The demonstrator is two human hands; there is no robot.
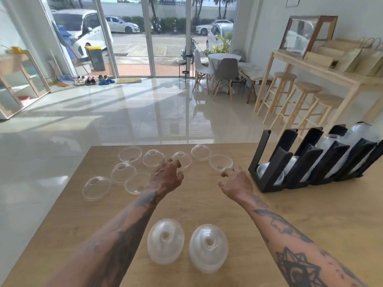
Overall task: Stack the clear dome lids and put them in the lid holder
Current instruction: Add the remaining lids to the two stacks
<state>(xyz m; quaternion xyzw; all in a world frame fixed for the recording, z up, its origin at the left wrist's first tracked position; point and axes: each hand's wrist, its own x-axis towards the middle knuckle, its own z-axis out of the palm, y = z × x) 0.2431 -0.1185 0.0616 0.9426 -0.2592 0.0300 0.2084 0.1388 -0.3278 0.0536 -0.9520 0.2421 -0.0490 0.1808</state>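
Several clear dome lids lie singly across the far half of the wooden table (pixel 207 206), among them one at the far left (pixel 96 187) and one upturned lid (pixel 221 162) at the right. My left hand (pixel 166 177) hovers with loosely curled fingers at a middle lid (pixel 183 159), holding nothing that I can see. My right hand (pixel 235 181) reaches toward the upturned lid, its fingertips at the rim. Two stacks of lids stand near me, a left stack (pixel 165 241) and a right stack (pixel 208 248). The black lid holder (pixel 306 160) at the right has lids in its slots.
The table's left edge runs diagonally, with shiny floor tiles beyond it. Wooden stools (pixel 298 100) and a wooden counter stand behind the holder. Bare tabletop lies between my forearms and to the right of the stacks.
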